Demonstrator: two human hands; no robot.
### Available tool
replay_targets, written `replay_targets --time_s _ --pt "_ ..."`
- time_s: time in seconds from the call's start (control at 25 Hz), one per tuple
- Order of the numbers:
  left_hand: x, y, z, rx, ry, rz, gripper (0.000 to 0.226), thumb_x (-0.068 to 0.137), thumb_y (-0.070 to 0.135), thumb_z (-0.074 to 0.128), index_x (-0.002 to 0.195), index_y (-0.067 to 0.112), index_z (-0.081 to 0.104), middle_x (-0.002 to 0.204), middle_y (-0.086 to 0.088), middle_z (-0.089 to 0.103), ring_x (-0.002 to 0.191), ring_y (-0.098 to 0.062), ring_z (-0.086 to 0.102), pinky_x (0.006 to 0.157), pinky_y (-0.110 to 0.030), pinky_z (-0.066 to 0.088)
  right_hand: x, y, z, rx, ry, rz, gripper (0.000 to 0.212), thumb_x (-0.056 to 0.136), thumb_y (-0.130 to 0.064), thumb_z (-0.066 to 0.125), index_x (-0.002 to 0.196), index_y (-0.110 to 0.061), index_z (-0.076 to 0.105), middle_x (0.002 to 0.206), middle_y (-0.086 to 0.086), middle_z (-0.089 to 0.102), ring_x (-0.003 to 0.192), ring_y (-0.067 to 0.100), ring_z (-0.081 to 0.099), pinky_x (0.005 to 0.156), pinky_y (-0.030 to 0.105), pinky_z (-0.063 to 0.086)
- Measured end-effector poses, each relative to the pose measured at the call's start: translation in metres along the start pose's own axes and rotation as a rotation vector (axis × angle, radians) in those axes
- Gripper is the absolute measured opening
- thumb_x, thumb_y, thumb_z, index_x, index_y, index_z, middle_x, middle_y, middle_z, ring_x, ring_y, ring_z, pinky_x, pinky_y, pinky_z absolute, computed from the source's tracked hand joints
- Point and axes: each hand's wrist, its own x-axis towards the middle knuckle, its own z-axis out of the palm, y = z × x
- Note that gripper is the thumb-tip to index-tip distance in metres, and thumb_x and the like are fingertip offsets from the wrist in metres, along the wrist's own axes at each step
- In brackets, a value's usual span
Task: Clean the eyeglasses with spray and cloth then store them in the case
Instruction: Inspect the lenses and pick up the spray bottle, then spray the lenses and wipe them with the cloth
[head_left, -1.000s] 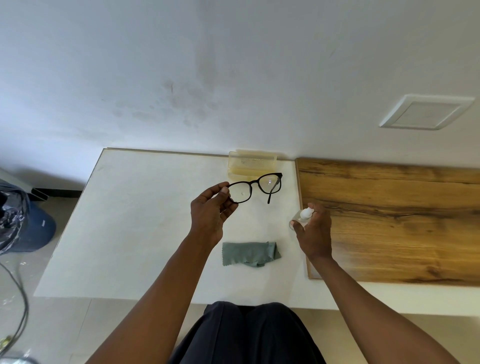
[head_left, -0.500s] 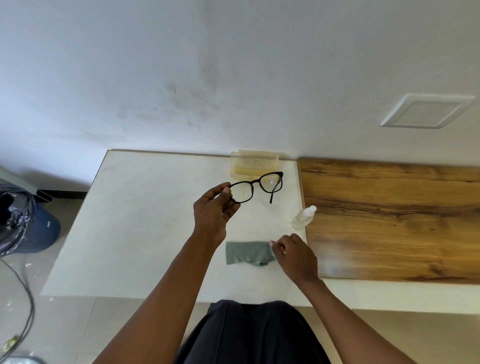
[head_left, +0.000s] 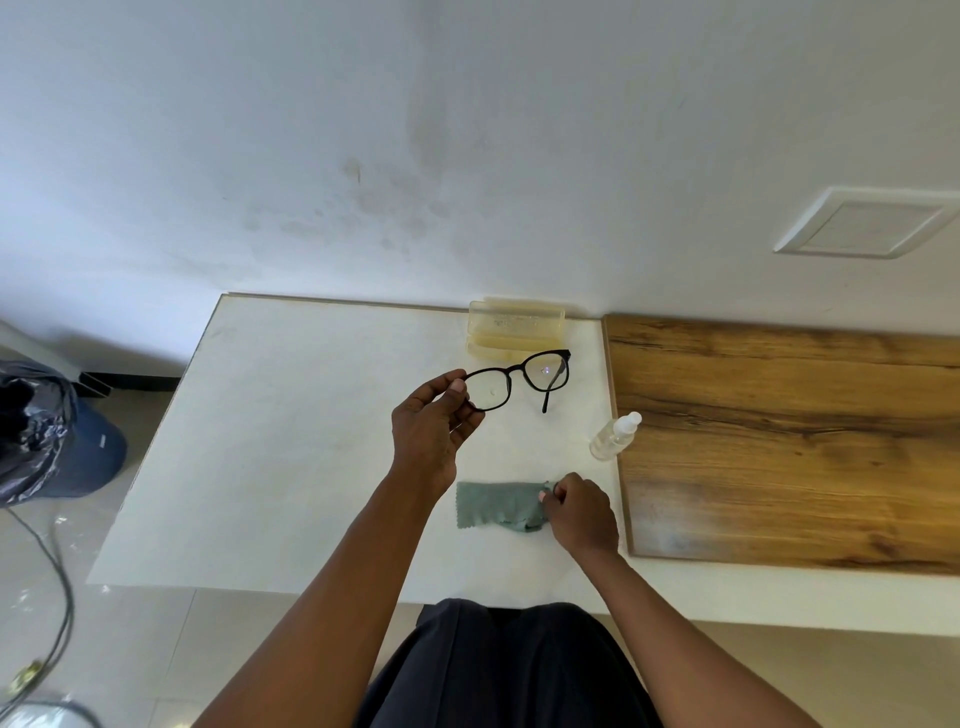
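The eyeglasses (head_left: 519, 378) are held level by the left hand (head_left: 432, 427), long axis running rightward from its fingers (head_left: 457, 387); the cloth (head_left: 498, 505) is pinched by the right hand (head_left: 582, 512).

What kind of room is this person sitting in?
Probably a plain room in a home or small office, hard to say which. A white table stands against a bare, stained wall, a wood-grain top adjoins it, and a bagged bin sits on the tiled floor.
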Motion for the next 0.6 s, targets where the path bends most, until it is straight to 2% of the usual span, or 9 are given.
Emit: replay_targets --time_s 0.2,0.36,0.52,0.6 --pt "-0.001 0.0 0.003 0.01 -0.002 -0.01 0.011 0.088 0.003 0.057 0.09 0.008 0.067 0.065 -0.005 0.054 0.059 -0.015 0.054 0.064 -0.026 0.058 0.0 -0.013 -0.017 0.289 0.097 -0.097 0.016 0.085 -0.019 0.062 0.087 -0.003 0.066 0.094 0.015 0.061 0.085 0.027 0.059 0.07 0.026 0.041" --pt "-0.004 -0.002 0.006 0.005 -0.009 -0.018 0.01 0.088 0.003 0.057 0.092 0.007 0.066 0.065 -0.005 0.053 0.061 -0.016 0.054 0.066 -0.027 0.058 -0.007 -0.038 -0.04 0.559 0.228 -0.213 0.004 0.077 -0.004 0.066 0.081 -0.004 0.066 0.1 0.005 0.056 0.088 0.017 0.056 0.069 0.019 0.041" --pt "-0.007 -0.005 0.008 0.007 -0.021 -0.012 0.011 0.088 0.003 0.057 0.091 0.008 0.067 0.065 -0.005 0.054 0.063 -0.017 0.054 0.065 -0.026 0.058 -0.016 -0.066 -0.061 0.726 0.336 -0.336 0.005 0.074 -0.014 0.06 0.071 -0.011 0.058 0.076 -0.003 0.058 0.071 0.006 0.054 0.062 0.009 0.04" --pt "-0.007 -0.005 0.008 0.01 -0.027 -0.009 0.011 0.088 0.003 0.057 0.09 0.008 0.067 0.065 -0.006 0.053 0.063 -0.018 0.054 0.064 -0.026 0.058 -0.018 -0.077 -0.066 0.703 0.437 -0.417 0.009 0.074 -0.01 0.061 0.068 -0.007 0.056 0.074 -0.001 0.052 0.066 0.005 0.051 0.058 0.004 0.038"
